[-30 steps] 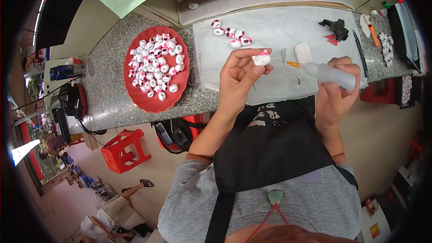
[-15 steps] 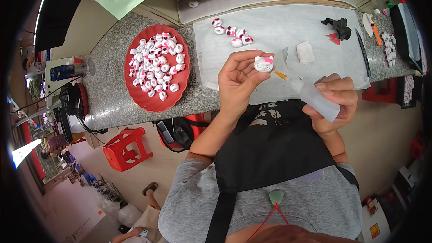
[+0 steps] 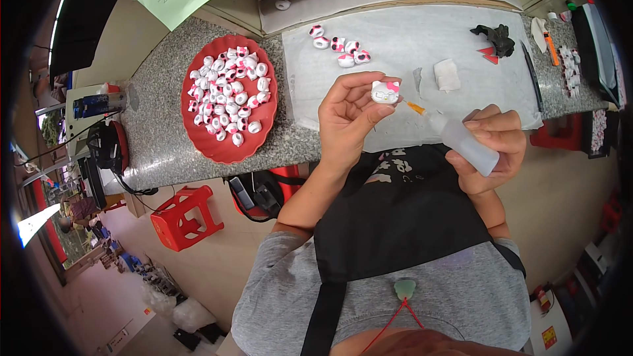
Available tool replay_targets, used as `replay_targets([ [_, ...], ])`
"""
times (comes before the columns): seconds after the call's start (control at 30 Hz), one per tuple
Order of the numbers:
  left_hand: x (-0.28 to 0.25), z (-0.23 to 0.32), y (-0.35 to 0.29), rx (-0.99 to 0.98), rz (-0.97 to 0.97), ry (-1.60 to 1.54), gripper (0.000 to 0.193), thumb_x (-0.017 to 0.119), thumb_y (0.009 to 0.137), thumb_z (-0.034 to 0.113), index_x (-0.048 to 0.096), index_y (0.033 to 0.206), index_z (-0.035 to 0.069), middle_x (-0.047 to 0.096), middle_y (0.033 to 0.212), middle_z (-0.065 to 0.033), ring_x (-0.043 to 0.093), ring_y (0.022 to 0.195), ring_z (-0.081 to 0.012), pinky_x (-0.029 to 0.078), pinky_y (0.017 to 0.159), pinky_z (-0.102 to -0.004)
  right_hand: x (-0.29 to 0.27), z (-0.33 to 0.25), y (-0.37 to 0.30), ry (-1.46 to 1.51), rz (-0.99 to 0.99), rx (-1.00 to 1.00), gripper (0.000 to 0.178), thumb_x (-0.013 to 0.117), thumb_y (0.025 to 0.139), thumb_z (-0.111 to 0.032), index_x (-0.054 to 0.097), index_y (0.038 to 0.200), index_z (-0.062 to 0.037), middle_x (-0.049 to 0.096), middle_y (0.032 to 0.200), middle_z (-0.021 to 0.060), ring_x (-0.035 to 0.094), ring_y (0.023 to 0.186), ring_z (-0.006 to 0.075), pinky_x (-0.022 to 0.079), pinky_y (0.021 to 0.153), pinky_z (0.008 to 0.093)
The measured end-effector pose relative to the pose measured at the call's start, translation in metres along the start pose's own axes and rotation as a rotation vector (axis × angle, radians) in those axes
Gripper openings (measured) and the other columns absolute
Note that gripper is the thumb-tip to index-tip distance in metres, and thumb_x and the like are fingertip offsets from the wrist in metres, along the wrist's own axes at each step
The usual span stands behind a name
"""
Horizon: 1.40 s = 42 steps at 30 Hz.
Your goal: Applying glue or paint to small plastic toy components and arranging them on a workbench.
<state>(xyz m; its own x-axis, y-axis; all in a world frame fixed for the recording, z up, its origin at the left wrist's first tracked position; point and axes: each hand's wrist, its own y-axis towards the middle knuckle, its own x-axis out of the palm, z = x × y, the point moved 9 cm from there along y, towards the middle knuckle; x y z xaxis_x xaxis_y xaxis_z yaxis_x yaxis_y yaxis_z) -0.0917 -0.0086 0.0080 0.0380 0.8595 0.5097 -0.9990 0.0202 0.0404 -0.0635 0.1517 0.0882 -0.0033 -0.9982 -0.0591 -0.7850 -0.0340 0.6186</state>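
Steadying the cat-shaped bead [image 3: 385,92] matters most, I'd judge from my distant seat: the left hand [image 3: 348,111] has it pinched between thumb and fingers, its pink bow [image 3: 393,86] showing. Just right of the bead is the orange tip [image 3: 415,107] of a squeeze bottle [image 3: 469,146], gripped by the right hand [image 3: 496,144]; whether needle and bead touch, I can't tell. I'd squeeze lightly, lest the contents flood the bow. Beyond the bead, loose beads [image 3: 352,47] lie on a white sheet [image 3: 409,39]; well left of it, a red plate [image 3: 268,116] holds a heap of similar ones [image 3: 229,91].
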Motion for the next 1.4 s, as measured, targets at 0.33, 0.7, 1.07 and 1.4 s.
replay_targets([
  [0.33, 0.002, -0.004, -0.001, -0.027, -0.010, 0.033, 0.033, 0.055, 0.068, -0.006, 0.042, 0.099, -0.004, 0.053, 0.093, -0.0173, 0.054, 0.086, -0.0206, 0.045, 0.074, -0.0288, 0.002, -0.001, -0.002, 0.006, 0.004, -0.013, 0.037, 0.071, 0.058, -0.012, 0.044, 0.084, -0.0070, 0.045, 0.078, 0.0072, 0.046, 0.060, 0.0148, 0.041, 0.055, 0.0264],
  [0.7, 0.006, 0.007, -0.002, 0.104, -0.061, 0.290, 0.035, 0.055, 0.066, -0.009, 0.044, 0.099, -0.005, 0.050, 0.098, -0.0152, 0.050, 0.089, -0.0171, 0.041, 0.077, -0.0260, 0.005, -0.001, -0.002, -0.005, 0.004, -0.016, 0.038, 0.071, 0.057, -0.011, 0.045, 0.084, -0.0067, 0.046, 0.079, 0.0076, 0.046, 0.060, 0.0146, 0.041, 0.056, 0.0263],
  [1.07, 0.004, 0.009, 0.000, 0.139, -0.078, 0.481, 0.033, 0.056, 0.066, -0.009, 0.047, 0.098, -0.006, 0.050, 0.097, -0.0119, 0.050, 0.088, -0.0157, 0.041, 0.076, -0.0249, 0.009, -0.004, 0.003, 0.015, -0.085, -0.063, 0.045, 0.071, 0.049, 0.004, 0.046, 0.086, -0.0044, 0.044, 0.078, 0.0081, 0.047, 0.059, 0.0141, 0.040, 0.051, 0.0230],
  [1.4, -0.024, 0.012, 0.011, 0.063, 0.029, 0.159, 0.033, 0.051, 0.069, -0.009, 0.043, 0.100, -0.004, 0.051, 0.098, -0.0160, 0.052, 0.085, -0.0179, 0.042, 0.076, -0.0276, -0.001, 0.037, 0.011, 0.056, -0.030, 0.142, 0.031, 0.063, 0.059, 0.002, 0.044, 0.083, -0.0028, 0.045, 0.081, 0.0090, 0.048, 0.066, 0.0172, 0.041, 0.059, 0.0272],
])
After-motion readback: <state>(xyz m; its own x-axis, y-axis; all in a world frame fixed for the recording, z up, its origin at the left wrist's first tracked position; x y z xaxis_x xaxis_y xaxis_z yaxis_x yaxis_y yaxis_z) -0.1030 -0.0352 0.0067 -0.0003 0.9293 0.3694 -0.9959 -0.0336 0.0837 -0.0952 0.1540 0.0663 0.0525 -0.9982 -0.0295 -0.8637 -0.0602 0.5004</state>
